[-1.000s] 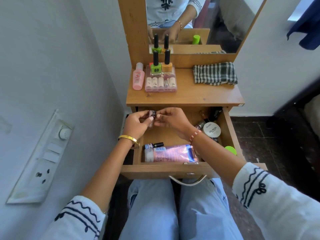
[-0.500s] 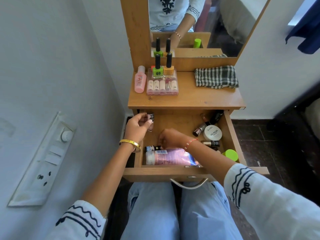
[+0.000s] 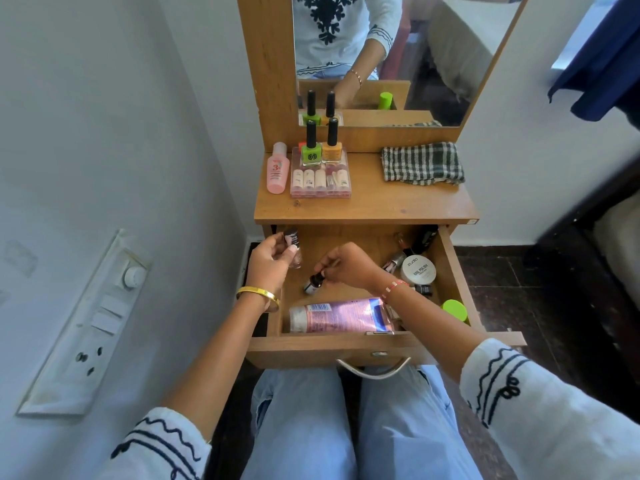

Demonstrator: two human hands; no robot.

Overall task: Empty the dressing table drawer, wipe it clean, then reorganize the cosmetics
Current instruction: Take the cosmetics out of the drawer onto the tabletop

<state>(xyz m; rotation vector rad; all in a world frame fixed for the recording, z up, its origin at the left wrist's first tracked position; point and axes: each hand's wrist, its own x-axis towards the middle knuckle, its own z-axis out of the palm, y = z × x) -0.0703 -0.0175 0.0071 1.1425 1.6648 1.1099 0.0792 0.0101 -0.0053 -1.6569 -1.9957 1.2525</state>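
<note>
Wooden drawer (image 3: pixel 349 344) emptying, still half full

Our right hand (image 3: pixel 349 265) just dropped to pinch a small dark-capped bottle (image 3: pixel 313 284) at drawer centre; our left hand (image 3: pixel 273 261) at 9 o'clock grips the clear black-capped polish bottle (image 3: pixel 292 247). Plenty left.

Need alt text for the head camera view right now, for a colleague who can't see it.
Over the open drawer, the left hand holds a small bottle while the right hand pinches a dark-capped bottle. A pink tube lies at the drawer's front.
</note>
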